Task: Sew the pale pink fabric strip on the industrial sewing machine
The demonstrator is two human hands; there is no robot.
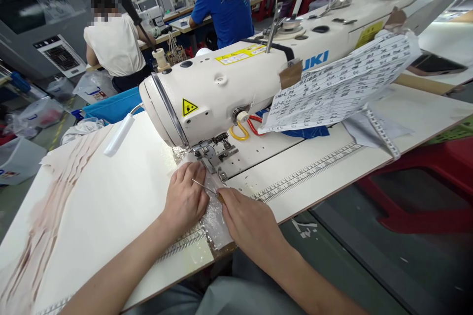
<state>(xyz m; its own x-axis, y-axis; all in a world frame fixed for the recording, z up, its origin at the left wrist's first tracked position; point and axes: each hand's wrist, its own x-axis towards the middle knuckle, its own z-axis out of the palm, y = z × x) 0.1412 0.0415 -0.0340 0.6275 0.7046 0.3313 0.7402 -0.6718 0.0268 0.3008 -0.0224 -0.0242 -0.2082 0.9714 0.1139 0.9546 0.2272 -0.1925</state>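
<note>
My right hand (pixel 251 216) is closed around the short wooden handle of an awl (pixel 205 187), whose thin metal shaft points left toward my other hand. My left hand (pixel 185 198), fingers curled and pressed together, holds a sheer whitish fabric piece (pixel 217 224) against the table just in front of the presser foot. This fabric runs between both hands toward the table's front edge. Right above them is the needle area of a white sewing machine (pixel 218 88). The left fingertips and the fabric under them are partly hidden.
Pale pink fabric strips (pixel 55 211) lie along the table's left side. A written paper sheet (pixel 340 83) hangs on the machine, above yellow-and-red-handled scissors (pixel 240 133). A printed ruler (pixel 306 170) crosses the tabletop. A red stool (pixel 417 187) stands right. Two people sit at machines behind.
</note>
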